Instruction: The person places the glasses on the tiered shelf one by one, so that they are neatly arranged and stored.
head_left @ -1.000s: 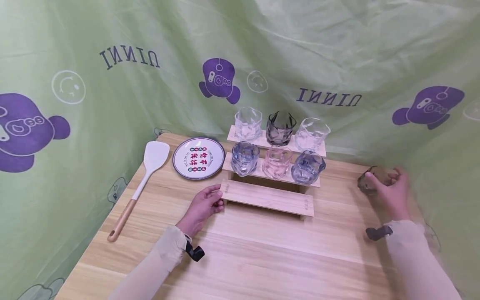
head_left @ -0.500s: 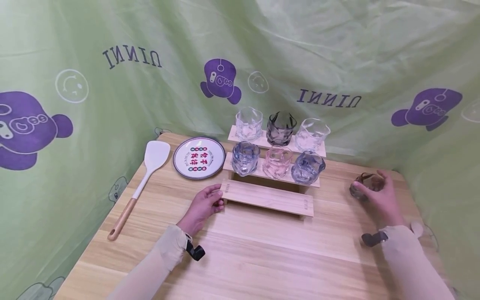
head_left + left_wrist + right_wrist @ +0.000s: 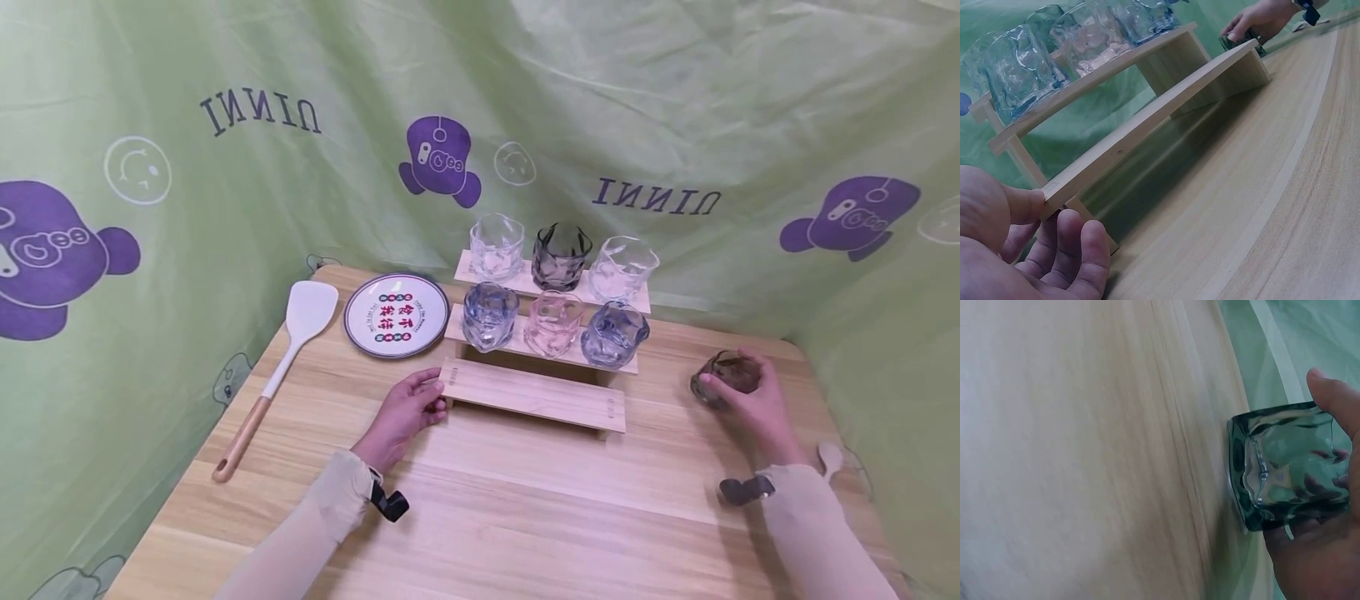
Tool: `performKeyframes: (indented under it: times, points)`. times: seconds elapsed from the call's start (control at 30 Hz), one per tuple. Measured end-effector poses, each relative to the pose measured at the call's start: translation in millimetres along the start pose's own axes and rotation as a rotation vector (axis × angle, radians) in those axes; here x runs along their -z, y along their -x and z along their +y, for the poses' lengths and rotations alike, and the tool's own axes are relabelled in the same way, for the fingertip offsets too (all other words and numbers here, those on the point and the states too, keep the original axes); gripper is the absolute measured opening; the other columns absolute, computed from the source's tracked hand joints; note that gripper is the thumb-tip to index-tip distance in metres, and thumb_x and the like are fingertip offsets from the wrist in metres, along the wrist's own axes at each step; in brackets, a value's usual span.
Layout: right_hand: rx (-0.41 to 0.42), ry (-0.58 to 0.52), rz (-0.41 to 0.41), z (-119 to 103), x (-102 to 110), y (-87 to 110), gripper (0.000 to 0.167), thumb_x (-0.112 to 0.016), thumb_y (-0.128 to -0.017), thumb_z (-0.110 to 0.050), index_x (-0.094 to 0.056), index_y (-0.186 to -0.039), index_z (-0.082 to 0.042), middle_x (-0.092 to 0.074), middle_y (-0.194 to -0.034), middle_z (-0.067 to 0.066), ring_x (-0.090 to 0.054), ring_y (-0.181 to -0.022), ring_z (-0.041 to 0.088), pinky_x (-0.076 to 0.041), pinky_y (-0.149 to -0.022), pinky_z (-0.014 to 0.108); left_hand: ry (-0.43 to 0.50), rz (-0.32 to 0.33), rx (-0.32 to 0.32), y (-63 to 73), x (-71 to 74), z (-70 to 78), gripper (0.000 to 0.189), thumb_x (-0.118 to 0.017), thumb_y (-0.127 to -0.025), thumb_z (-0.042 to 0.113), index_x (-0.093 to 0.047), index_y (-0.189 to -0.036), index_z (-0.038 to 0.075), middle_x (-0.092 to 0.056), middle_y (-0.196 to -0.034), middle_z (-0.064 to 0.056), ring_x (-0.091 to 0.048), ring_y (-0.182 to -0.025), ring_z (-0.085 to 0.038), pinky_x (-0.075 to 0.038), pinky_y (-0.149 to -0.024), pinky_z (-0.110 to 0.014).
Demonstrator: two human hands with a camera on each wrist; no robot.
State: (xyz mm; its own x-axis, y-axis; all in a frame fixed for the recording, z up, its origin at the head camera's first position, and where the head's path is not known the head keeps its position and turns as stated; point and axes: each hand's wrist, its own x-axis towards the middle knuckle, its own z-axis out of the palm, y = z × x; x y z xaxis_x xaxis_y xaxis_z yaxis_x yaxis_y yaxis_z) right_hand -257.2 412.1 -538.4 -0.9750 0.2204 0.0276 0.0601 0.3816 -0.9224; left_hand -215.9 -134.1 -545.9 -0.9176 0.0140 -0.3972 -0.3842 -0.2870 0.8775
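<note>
My right hand (image 3: 763, 410) grips a dark grey glass tumbler (image 3: 1291, 465) at the table's right side, thumb on one side and fingers round the other. The glass is upright, on or just above the tabletop; I cannot tell which. My left hand (image 3: 401, 418) pinches the left end of the lowest step of a wooden stepped rack (image 3: 532, 396), with the thumb on the board's end and curled fingers beneath, as the left wrist view shows. On the middle step stand two blue glasses, one being the blue glass (image 3: 490, 317), around a pink glass (image 3: 553, 325).
The top step holds a clear glass (image 3: 497, 247), a dark glass (image 3: 560, 257) and another clear glass (image 3: 624, 268). A plate (image 3: 356, 321) and a white spatula (image 3: 311, 310) lie left on the wooden table (image 3: 540, 533). A white spoon (image 3: 830, 457) lies near the right edge. Green curtain (image 3: 337, 192) surrounds the table.
My right hand has moved the dark glass a little leftward and toward me, uncovering the spoon beside the wrist. The left hand has stayed at the rack.
</note>
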Motion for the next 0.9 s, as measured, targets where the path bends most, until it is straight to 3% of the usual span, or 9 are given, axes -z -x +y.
performKeyframes:
  times: [0.13,0.3,0.4,0.67,0.9]
  points:
    - [-0.027,-0.153,0.058,-1,-9,3.7,0.08,-0.085,-0.084,-0.013,-0.035,-0.147,-0.014,-0.052,-0.128,0.003,-0.055,-0.109,0.009,-0.048,-0.083,0.008,0.0,-0.007,-0.008,0.3,0.4,0.0,0.044,-0.062,-0.1,0.007,-0.05,-0.143,0.003,-0.062,-0.101,-0.01,-0.061,-0.083,-0.018,-0.058,-0.078,-0.032]
    - [-0.102,-0.031,0.182,-6,-23,13.7,0.081,-0.084,-0.087,-0.027,-0.034,-0.15,-0.014,-0.05,-0.133,0.002,-0.05,-0.12,0.019,-0.045,-0.094,0.012,0.003,-0.015,-0.005,0.1,1.3,-0.7,0.045,-0.063,-0.101,0.007,-0.05,-0.143,0.003,-0.062,-0.101,-0.01,-0.061,-0.083,-0.018,-0.058,-0.078,-0.031]
    - [-0.124,-0.023,0.22,-13,-31,23.6,0.079,-0.083,-0.087,-0.028,-0.034,-0.149,-0.017,-0.049,-0.134,0.001,-0.048,-0.122,0.021,-0.043,-0.099,0.017,0.005,-0.013,-0.003,0.1,1.2,-0.3,0.045,-0.063,-0.1,0.007,-0.05,-0.143,0.003,-0.062,-0.102,-0.011,-0.062,-0.084,-0.018,-0.058,-0.078,-0.031]
    - [-0.008,-0.159,0.256,-52,-57,56.4,0.071,-0.087,-0.08,-0.006,-0.045,-0.137,-0.011,-0.055,-0.124,0.004,-0.053,-0.11,0.017,-0.05,-0.086,0.011,0.014,-0.012,-0.001,1.6,0.8,0.8,0.044,-0.062,-0.1,0.006,-0.05,-0.143,0.003,-0.062,-0.101,-0.01,-0.061,-0.083,-0.018,-0.058,-0.077,-0.031]
    - [0.096,-0.165,0.156,-89,-85,84.6,0.07,-0.086,-0.078,0.002,-0.049,-0.136,-0.007,-0.054,-0.122,0.006,-0.054,-0.109,0.019,-0.052,-0.089,0.016,0.024,-0.014,-0.009,-1.2,1.6,-1.2,0.044,-0.063,-0.1,0.007,-0.052,-0.142,0.004,-0.062,-0.103,-0.012,-0.061,-0.083,-0.018,-0.058,-0.076,-0.031]
